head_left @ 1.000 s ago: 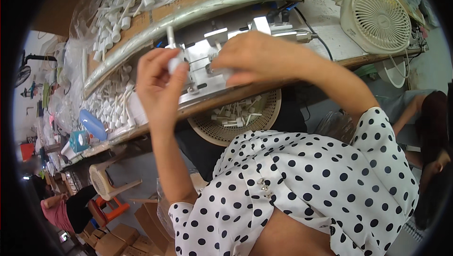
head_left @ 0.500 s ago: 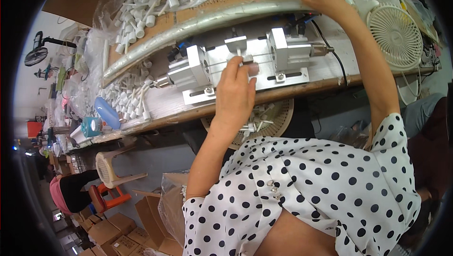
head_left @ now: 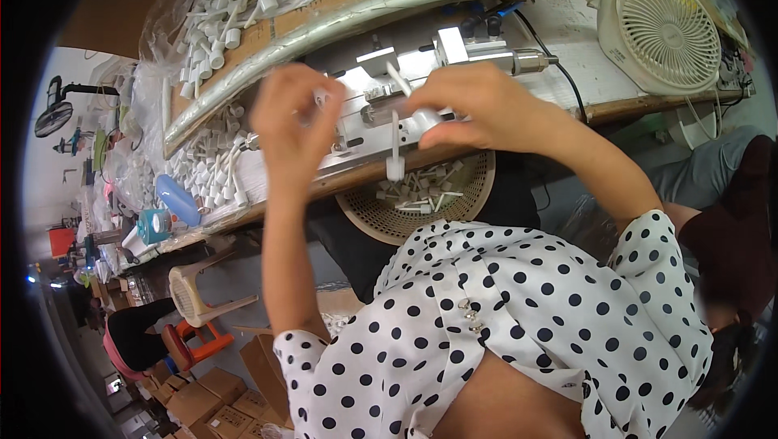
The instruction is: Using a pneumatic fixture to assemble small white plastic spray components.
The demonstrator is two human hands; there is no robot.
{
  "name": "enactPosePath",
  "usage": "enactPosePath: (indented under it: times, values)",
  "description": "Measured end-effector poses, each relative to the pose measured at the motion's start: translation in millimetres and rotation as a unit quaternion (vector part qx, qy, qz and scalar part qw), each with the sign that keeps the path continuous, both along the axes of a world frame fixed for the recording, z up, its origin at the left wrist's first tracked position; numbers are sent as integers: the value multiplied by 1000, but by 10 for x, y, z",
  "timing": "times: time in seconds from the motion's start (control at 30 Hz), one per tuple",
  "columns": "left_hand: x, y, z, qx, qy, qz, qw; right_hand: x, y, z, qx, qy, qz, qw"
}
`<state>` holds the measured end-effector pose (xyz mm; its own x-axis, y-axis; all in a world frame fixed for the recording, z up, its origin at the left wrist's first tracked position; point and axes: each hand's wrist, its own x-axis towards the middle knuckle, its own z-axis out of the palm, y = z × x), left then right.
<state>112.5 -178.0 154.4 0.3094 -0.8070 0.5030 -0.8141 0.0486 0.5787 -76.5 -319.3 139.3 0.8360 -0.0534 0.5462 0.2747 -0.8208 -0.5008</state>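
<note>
My right hand (head_left: 486, 107) pinches a white plastic stemmed cap (head_left: 425, 117) over the right half of a metal clamping fixture (head_left: 377, 62). A second white stemmed cap (head_left: 395, 165) is apart from both hands, cap end down, in front of the bench edge and above the basket. My left hand (head_left: 293, 127), smeared by motion, is bent in front of the fixture's left block and hides most of it. Whether its fingers hold anything does not show. Below the bench edge is a round beige basket (head_left: 356, 216) with several white stemmed caps in it.
White stemmed caps (head_left: 212, 42) lie heaped on cardboard behind a plastic-wrapped curved rail (head_left: 365, 18); more are piled at the bench's left. A white fan (head_left: 668, 34) stands at right, beside a black cable (head_left: 559, 66). A blue scoop-like piece (head_left: 177, 200) lies at left.
My right hand has come from the heap at the back to the fixture, bringing a white stemmed cap. My left hand has moved left off the fixture's middle. Another cap now shows above the basket.
</note>
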Motion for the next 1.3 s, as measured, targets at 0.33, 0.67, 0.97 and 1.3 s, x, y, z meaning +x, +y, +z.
enactPosePath:
  times: [0.33,0.67,0.97,1.3]
  values:
    - [1213,-986,13,-11,-180,130,975,442,163,-258,-247,-37,-2,968]
    - [828,-204,244,-17,139,149,979,515,-76,-10,-95,-14,29,995]
    - [-552,94,-341,-26,61,50,996,924,-1943,514,-435,28,-224,872]
    - [-725,-13,-517,-11,-68,54,996,308,-1078,652,-169,-32,-182,968]
